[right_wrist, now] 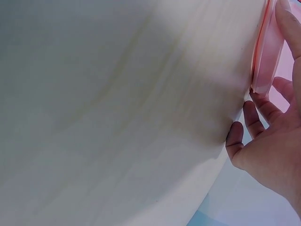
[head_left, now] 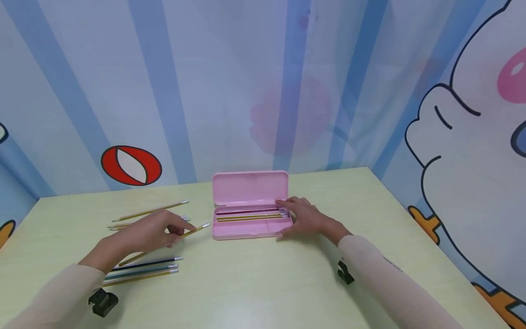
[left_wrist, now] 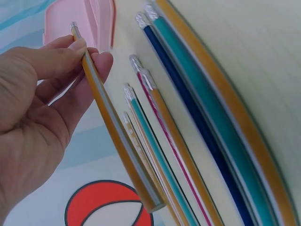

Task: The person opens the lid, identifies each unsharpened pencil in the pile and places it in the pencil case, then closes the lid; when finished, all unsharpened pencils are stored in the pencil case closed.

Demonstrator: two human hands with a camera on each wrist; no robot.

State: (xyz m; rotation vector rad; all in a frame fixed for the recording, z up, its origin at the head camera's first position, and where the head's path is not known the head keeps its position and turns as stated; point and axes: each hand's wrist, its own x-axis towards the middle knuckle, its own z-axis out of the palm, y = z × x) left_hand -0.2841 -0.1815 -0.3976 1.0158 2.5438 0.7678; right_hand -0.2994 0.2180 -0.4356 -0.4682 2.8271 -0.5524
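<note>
Pale sleeves (head_left: 61,292); left hand (head_left: 149,231) pinches gold, silver-striped pencil (left_wrist: 114,125); right hand (head_left: 307,218) grips glossy pink case (head_left: 249,189).

Left grip (head_left: 151,230) pinched, right (head_left: 309,217) seemingly spread

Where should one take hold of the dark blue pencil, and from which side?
Probably pinch the dark blue pencil across its shaft, just behind the silver end, coming from above. It lies flat, with that end toward the pink case; a gap on its far side leaves room for a finger, while the teal pencil lies close along its near side.
</note>
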